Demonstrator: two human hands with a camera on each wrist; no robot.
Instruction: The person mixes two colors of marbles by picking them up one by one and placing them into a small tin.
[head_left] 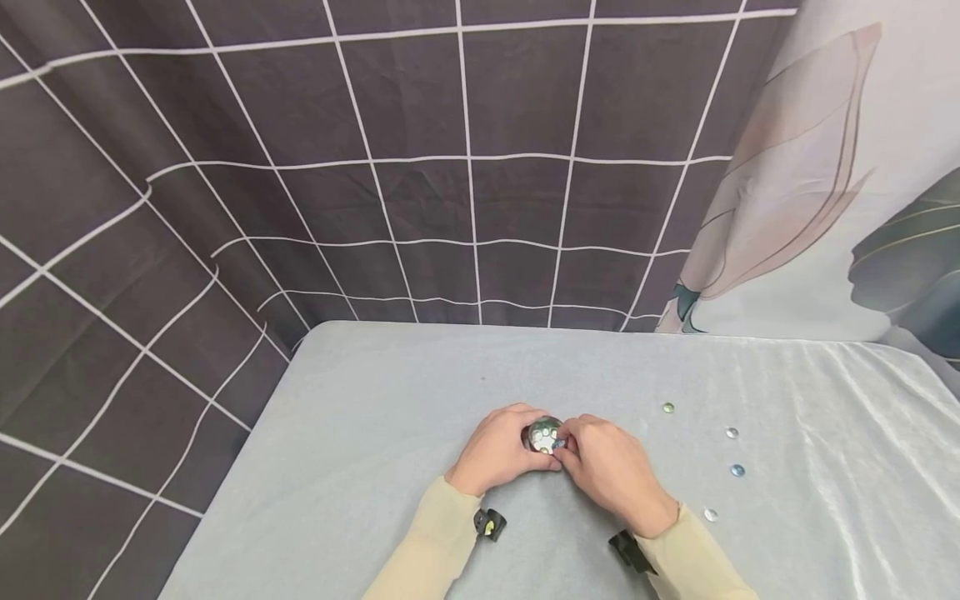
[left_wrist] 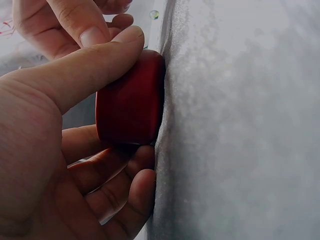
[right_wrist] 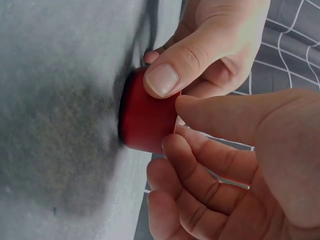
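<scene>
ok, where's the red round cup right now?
Head view, low, just right of centre: cup on the pale grey velvety cloth, between left hand and right hand.

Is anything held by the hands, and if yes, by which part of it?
The left hand holds the red cup by its side wall. The right hand is at the cup's rim; whether it pinches anything cannot be told.
</scene>
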